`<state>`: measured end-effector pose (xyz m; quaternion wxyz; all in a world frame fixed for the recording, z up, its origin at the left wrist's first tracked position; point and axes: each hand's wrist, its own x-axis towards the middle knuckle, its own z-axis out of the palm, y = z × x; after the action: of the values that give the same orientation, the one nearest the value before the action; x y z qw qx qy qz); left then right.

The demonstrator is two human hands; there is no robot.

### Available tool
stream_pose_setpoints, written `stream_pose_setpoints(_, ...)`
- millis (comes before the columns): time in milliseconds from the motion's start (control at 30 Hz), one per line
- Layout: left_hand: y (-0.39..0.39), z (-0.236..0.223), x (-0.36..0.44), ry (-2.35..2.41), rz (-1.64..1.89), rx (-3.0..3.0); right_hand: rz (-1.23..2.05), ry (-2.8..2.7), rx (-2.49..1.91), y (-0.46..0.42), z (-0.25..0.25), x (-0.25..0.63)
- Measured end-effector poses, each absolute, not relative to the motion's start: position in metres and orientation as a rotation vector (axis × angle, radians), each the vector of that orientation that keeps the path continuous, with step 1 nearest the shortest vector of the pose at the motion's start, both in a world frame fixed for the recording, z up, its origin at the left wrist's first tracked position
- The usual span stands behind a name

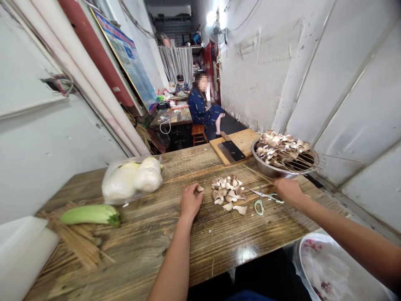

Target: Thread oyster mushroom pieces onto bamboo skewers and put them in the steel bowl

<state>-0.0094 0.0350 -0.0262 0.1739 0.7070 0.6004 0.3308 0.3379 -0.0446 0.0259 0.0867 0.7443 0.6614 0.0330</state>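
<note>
My left hand is on the wooden table, its fingers closed around a small oyster mushroom piece. To its right lies a loose pile of oyster mushroom pieces. My right hand is closed on thin bamboo skewers, whose tips point left above the pile; how many it holds I cannot tell. Scissors with pale green handles lie open between the pile and my right hand. Just behind that hand stands a metal bowl, heaped with skewered mushrooms.
A cleaver lies on a cutting board at the table's far edge. Left are bagged white vegetables, a green gourd and a bundle of bamboo skewers. A lined bucket stands below right. Two people sit further back.
</note>
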Motion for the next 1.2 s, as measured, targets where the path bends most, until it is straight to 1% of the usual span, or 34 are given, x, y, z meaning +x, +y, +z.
stream_pose_setpoints(133,0.034,-0.029,-0.004,1.864,0.894,1.986,0.208,2.089,2.243,-0.048,0.038,0.321)
stream_pose_setpoints(233,0.033,-0.029,-0.001,2.008,0.881,1.949,0.207,2.443,2.258,-0.045,0.048,0.293)
stream_pose_setpoints(333,0.034,-0.029,0.001,2.029,0.876,1.962,0.029,2.784,2.290,-0.035,0.052,0.255)
stream_pose_setpoints(400,0.035,-0.032,0.001,1.956,0.877,2.013,-0.207,2.953,2.297,-0.026,0.049,0.232)
stream_pose_setpoints(467,0.038,-0.035,0.000,1.860,0.889,2.067,-0.463,3.015,2.321,-0.017,0.042,0.215)
stream_pose_setpoints(533,0.040,-0.038,-0.003,1.772,0.913,2.104,-0.570,3.002,2.360,-0.010,0.033,0.208)
stream_pose_setpoints(633,0.039,-0.036,-0.005,1.711,0.975,2.118,-0.481,2.908,2.464,-0.006,0.022,0.212)
stream_pose_setpoints(767,0.030,-0.021,0.006,1.704,1.046,2.159,-0.331,2.760,2.518,-0.006,0.020,0.225)
stream_pose_setpoints(1000,0.007,-0.004,0.034,1.684,0.660,2.241,-0.248,2.672,2.509,-0.007,0.027,0.228)
stream_pose_setpoints(1200,0.008,-0.009,0.036,1.598,0.673,2.097,-0.272,2.702,2.491,-0.007,0.024,0.226)
